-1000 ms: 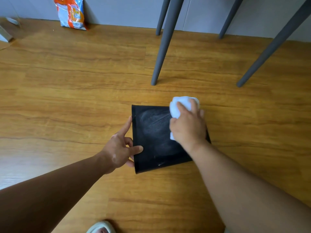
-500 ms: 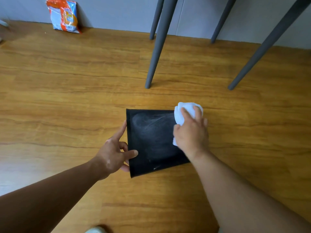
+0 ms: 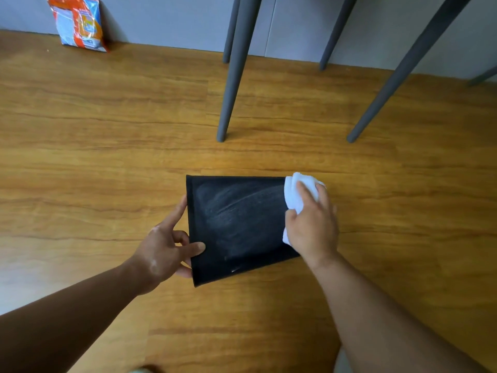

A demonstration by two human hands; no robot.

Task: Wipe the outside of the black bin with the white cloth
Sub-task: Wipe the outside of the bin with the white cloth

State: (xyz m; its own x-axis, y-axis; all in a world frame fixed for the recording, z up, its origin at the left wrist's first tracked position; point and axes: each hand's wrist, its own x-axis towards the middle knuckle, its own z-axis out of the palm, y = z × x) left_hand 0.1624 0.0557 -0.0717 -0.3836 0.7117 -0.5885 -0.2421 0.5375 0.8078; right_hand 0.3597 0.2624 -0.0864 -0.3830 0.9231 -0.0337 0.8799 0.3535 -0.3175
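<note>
While left hand (image 3: 164,251) pinches bin (image 3: 236,224) edge steady, right hand (image 3: 312,224) clutches cloth (image 3: 294,189) at far corner. Mid-wipe; next stroke needs pressure across smears between hands.

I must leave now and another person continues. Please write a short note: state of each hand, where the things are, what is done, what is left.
Left hand: steadies the left edge of the black bin, which lies on the wooden floor.
Right hand: presses the white cloth on the bin's far right corner.
Done: upward face shows wipe streaks.
Left: the other outer sides, not visible here.
</note>
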